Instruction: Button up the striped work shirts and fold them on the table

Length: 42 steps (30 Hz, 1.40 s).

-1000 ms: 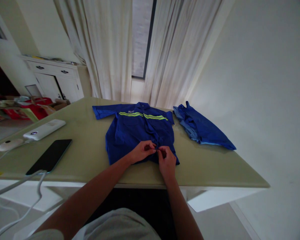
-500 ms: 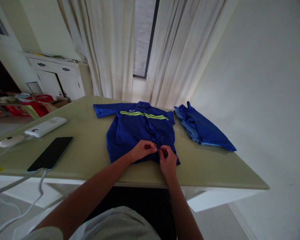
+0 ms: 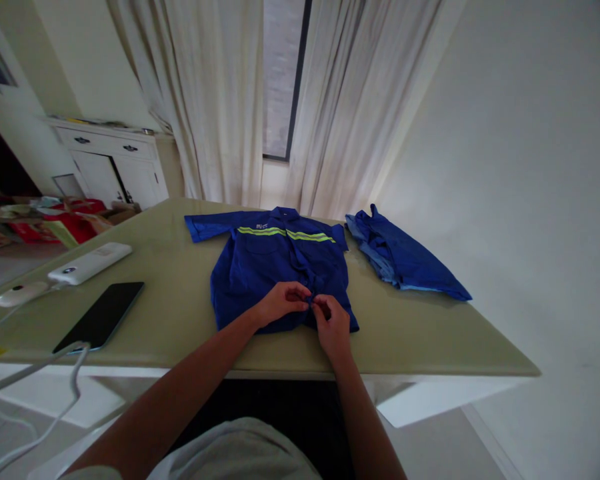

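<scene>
While a blue short-sleeved shirt (image 3: 275,263) lies front up on the desk (image 3: 173,287), its collar toward the far edge, both hands work at the near part of its front opening. The left hand (image 3: 283,302) pinches the cloth between thumb and forefinger, and the right hand (image 3: 333,323) grips it just beside, fingertips nearly meeting; what lies between them is too small to make out. A yellow-green stripe (image 3: 263,232) crosses the chest. On the right, near the wall, sits a folded heap of blue clothes (image 3: 410,260), darker on top and lighter below. On the left, a black phone (image 3: 103,315) with a white cable (image 3: 75,381) lies nearer than a white power bank (image 3: 93,263). Pale curtains (image 3: 220,100) hang beyond the far edge.
</scene>
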Motion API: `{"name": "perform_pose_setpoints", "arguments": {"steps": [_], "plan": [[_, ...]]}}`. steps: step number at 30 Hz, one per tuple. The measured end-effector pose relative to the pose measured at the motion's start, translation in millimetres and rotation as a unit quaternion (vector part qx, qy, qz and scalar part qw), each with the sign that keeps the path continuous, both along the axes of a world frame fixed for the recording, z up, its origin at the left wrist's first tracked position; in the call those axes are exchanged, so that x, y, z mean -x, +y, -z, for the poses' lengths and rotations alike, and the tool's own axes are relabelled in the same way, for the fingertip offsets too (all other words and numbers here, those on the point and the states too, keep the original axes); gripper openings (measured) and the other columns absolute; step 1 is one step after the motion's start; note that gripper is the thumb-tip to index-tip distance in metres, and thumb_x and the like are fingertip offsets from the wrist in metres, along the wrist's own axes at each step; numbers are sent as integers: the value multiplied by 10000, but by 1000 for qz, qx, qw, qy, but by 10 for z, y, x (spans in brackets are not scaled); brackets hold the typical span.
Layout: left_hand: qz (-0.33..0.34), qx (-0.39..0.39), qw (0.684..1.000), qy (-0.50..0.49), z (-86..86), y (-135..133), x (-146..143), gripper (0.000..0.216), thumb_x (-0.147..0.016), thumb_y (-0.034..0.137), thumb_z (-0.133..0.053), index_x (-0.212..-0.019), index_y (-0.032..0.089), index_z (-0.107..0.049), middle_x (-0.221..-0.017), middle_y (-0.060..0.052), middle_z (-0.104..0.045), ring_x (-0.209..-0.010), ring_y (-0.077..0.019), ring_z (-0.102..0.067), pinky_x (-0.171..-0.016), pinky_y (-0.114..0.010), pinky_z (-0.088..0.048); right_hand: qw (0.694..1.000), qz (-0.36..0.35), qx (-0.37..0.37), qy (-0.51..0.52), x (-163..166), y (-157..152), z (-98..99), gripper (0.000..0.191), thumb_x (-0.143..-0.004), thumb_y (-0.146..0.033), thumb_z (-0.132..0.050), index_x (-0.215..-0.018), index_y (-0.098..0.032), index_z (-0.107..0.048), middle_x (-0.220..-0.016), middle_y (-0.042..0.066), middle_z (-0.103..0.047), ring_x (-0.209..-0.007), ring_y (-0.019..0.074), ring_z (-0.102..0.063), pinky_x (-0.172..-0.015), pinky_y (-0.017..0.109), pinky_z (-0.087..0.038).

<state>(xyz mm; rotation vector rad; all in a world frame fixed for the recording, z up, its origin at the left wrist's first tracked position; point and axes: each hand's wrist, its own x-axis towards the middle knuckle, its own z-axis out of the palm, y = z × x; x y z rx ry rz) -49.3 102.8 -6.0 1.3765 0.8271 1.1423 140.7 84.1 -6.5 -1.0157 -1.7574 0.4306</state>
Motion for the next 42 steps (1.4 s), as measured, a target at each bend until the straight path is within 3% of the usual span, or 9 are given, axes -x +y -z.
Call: {"name": "perform_pose_setpoints", "arguments": {"steps": [4,9,14,18,21,28,42], "plan": [[-27,-23,999,33,20,10,-12,437,-637,349,-936,-948,144,-709,-815,-11,-703,-725,-132,-652,-722,-277,-531,1000,-5,-5,-8,0,3,-5,132,-922,-252,-559,-957,-208,-678,-916,62,-732,-816,200,-686,-779,315,-545],[-72,-97,985,121,-42,-30,-39,233,-760,291,-845,-905,167,-711,-793,-5,-702,-731,-143,-642,-711,-269,-507,999,-4,-24,-36,6,34,11,148,-927,-210,-506,-962,-203,-649,-915,65,-702,-827,198,-665,-784,315,-524],[-110,-230,938,236,-95,-97,-52,97,-885,248,-714,-970,203,-724,-920,-35,-689,-820,-168,-636,-761,-284,-501,998,4,-33,-45,2,64,39,148,-927,-202,-482,-959,-203,-626,-900,65,-684,-823,200,-651,-785,319,-519],[-116,-295,900,300,-67,-145,-82,210,-913,196,-628,-1100,220,-719,-1058,-73,-684,-910,-193,-646,-863,-318,-509,999,-3,-1,-41,-22,63,53,138,-944,-242,-492,-985,-207,-620,-900,61,-697,-810,203,-657,-771,317,-524],[-125,-298,889,324,-49,-160,-111,264,-890,170,-613,-1129,214,-716,-1087,-88,-705,-947,-214,-665,-871,-327,-512,999,-9,13,-38,-29,54,51,137,-951,-269,-507,-983,-206,-624,-893,56,-702,-794,200,-660,-753,309,-523],[-135,-262,897,328,-61,-138,-140,303,-867,144,-595,-1131,204,-730,-1068,-85,-751,-957,-238,-697,-874,-341,-514,999,-23,21,-43,3,28,17,152,-974,-329,-537,-946,-209,-625,-895,53,-705,-794,193,-663,-742,295,-513],[-65,-191,944,260,-65,-60,-62,216,-865,166,-632,-1052,186,-740,-982,-40,-757,-853,-169,-674,-784,-276,-500,998,-19,46,-28,3,-18,-37,161,-962,-352,-553,-921,-210,-616,-839,40,-681,-737,181,-630,-711,288,-499]]}}
